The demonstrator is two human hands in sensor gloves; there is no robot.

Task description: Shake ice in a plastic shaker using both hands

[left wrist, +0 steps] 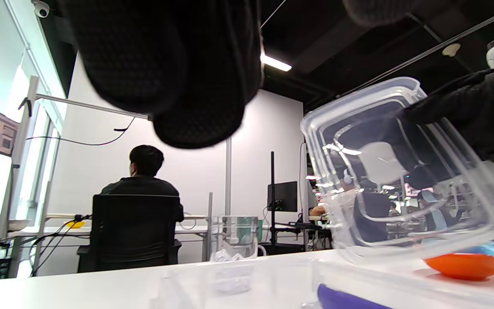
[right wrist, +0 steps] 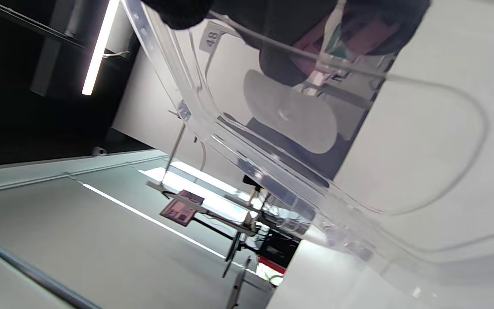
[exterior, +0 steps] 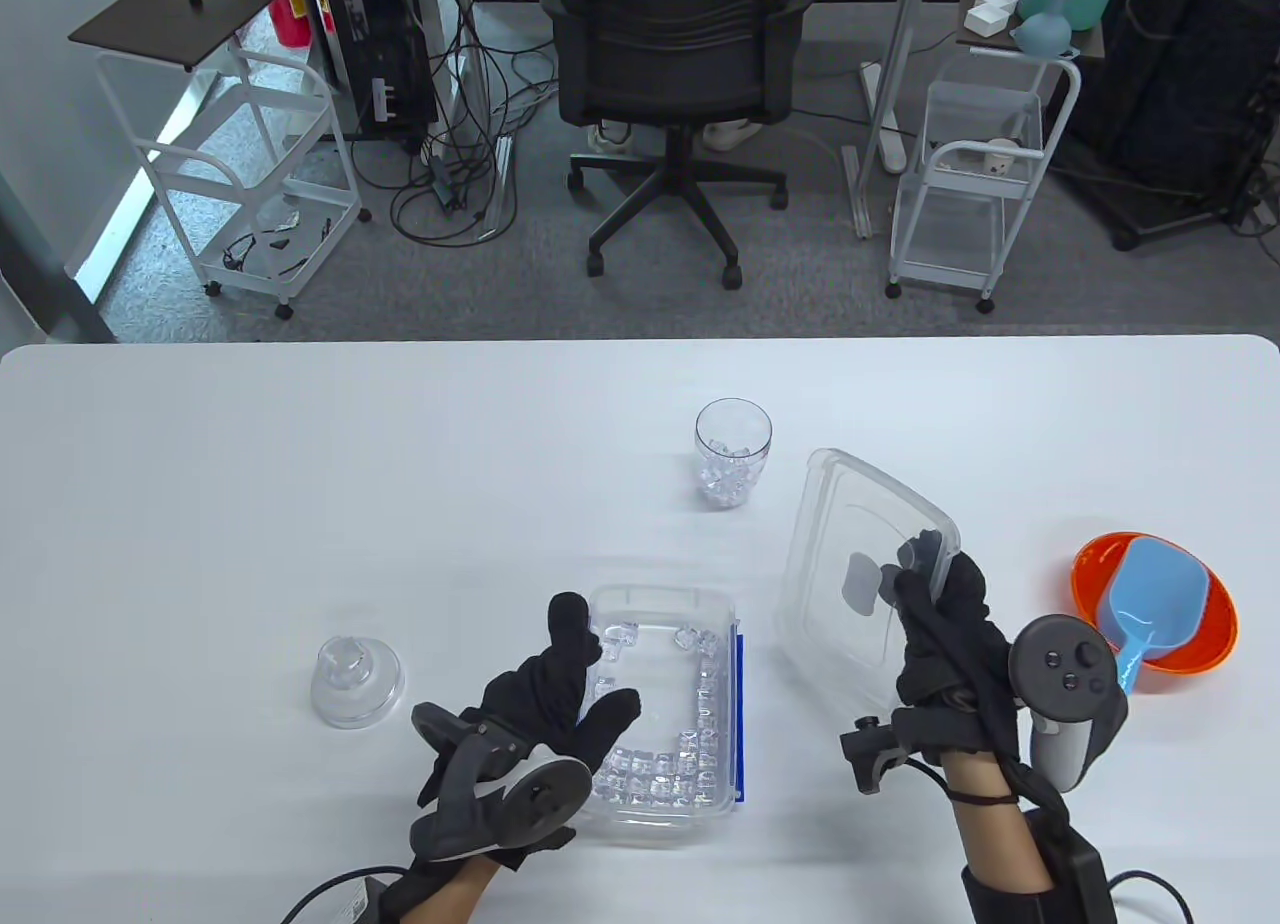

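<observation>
While open, clear shaker cup [exterior: 734,452] holds ice, lid [exterior: 356,680] apart.

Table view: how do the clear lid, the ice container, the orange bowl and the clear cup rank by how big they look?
Largest to smallest, as they look:
1. clear lid, held tilted by the right hand, and ice container: too alike to rank, and the left hand covers part of the container
2. orange bowl
3. clear cup

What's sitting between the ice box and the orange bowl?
The clear lid, tilted and held by the right hand, seen in the table view.
</observation>
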